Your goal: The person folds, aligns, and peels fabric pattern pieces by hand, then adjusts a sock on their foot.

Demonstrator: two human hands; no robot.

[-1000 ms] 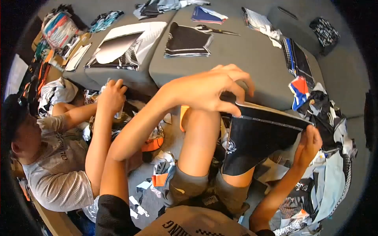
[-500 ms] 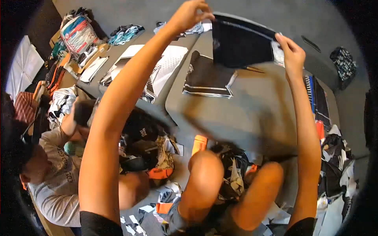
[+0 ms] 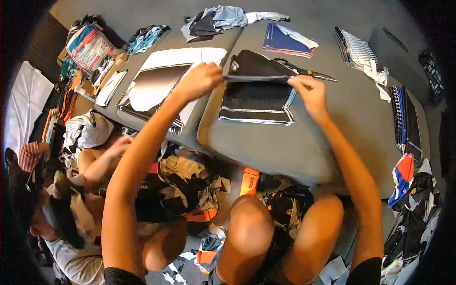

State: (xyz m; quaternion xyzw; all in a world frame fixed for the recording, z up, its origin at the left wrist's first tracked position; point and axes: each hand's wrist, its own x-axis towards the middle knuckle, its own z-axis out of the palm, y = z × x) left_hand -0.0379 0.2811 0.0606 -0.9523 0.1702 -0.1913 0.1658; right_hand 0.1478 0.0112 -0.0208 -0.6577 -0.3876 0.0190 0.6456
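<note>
My left hand (image 3: 203, 80) is closed on one end of a black fabric piece (image 3: 259, 77). My right hand (image 3: 309, 95) pinches the other end, so the top edge is stretched nearly straight between them. The piece is above a stack of black fabric panels (image 3: 254, 115) with white-striped borders on the grey padded surface. How far it hangs down in front of the stack I cannot tell. Just behind my right hand, dark-handled scissors (image 3: 316, 75) lie with their blades pointing right.
White panels (image 3: 156, 59) lie to the left, with a blue folded stack (image 3: 287, 40) at the back. Patterned stacks (image 3: 356, 47) and striped-edge pieces (image 3: 401, 114) line the right. Fabric scraps (image 3: 403, 228) cover the floor. Another person (image 3: 71, 228) sits at left.
Both hands have come down towards me with the black fabric piece, from up high to above the stack. The scissors show more fully. The other person's hands have moved.
</note>
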